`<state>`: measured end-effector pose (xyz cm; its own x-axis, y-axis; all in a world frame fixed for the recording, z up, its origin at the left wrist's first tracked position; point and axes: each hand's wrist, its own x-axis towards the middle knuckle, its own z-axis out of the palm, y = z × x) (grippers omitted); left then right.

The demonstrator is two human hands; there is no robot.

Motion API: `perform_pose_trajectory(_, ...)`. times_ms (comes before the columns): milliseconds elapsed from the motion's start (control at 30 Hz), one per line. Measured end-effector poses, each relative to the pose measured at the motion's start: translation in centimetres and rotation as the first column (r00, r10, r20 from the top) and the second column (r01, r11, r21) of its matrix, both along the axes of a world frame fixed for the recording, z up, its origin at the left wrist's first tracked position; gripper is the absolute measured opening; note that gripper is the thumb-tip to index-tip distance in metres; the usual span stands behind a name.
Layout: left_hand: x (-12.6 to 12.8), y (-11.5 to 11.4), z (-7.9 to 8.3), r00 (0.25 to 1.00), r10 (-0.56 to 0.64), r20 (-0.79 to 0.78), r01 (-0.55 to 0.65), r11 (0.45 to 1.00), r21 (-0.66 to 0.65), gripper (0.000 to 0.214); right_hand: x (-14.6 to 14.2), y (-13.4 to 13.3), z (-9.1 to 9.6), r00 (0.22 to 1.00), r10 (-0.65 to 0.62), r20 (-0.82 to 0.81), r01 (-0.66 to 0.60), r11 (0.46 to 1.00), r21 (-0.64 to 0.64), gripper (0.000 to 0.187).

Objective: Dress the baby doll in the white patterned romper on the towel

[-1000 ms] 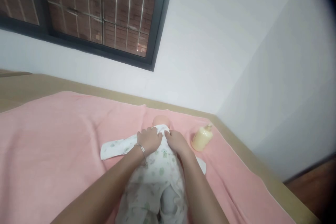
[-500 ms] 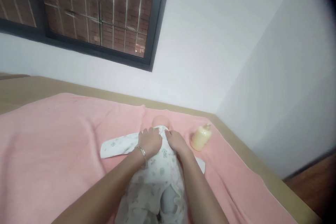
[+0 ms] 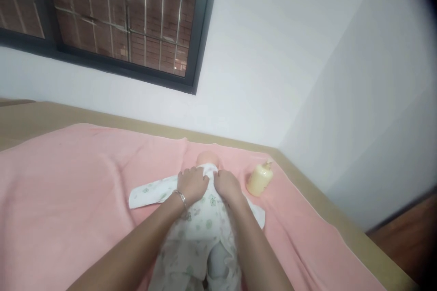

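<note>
A baby doll (image 3: 207, 159) lies on its back, only its smooth, skin-toned head showing above a white garment (image 3: 209, 225) printed with small green figures. My left hand (image 3: 193, 185) is closed on the garment near one shoulder, its fingers curled over the top edge and its thumb towards the chest. Opposite it, my right hand (image 3: 228, 186) grips the cloth at the other shoulder, most of its fingers hidden. One long sleeve (image 3: 150, 194) is spread flat to the left. The other sleeve (image 3: 258, 216) shows partly beyond my right forearm.
A pale yellow pump bottle (image 3: 260, 179) stands right of the doll. Beneath everything lies a pink blanket (image 3: 68, 191) over a tan padded surface (image 3: 314, 195). Behind are a white wall (image 3: 259, 54) and a dark-framed window (image 3: 191, 84) with bars.
Both hands keep their places at the doll's shoulders, with only a slight shift of the fingers. The whole view has moved a little.
</note>
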<state>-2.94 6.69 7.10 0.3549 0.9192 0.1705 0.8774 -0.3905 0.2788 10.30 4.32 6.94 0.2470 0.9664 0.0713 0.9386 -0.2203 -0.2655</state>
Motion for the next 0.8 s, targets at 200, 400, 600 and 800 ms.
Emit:
perform_pose_trajectory(200, 0.2, -0.5, 0.1, 0.999, 0.001, -0.036, 0.0, 0.999, 0.044, 0.035, -0.9, -0.4, 0.5, 0.999, -0.038, 0.002, 0.038, 0.999, 0.025, 0.046)
perform_pose_trajectory(400, -0.3, 0.2, 0.9, 0.998, -0.009, 0.056, 0.015, 0.993, -0.113, 0.043, -2.0, -1.3, 1.4, 0.999, -0.016, 0.041, 0.015, 1.0, 0.024, 0.045)
perform_pose_trajectory(600, 0.2, -2.0, 1.6, 0.998, -0.024, -0.053, 0.023, 1.0, -0.013, 0.037, -0.5, -0.3, 0.3, 1.0, 0.026, 0.004, -0.026, 0.999, 0.033, 0.05)
perform_pose_trajectory(800, -0.5, 0.4, 0.5, 0.998, 0.025, 0.051, -0.021, 0.996, -0.086, 0.045, -1.9, -1.3, 1.0, 0.996, 0.035, 0.077, -0.037, 0.999, 0.021, 0.05)
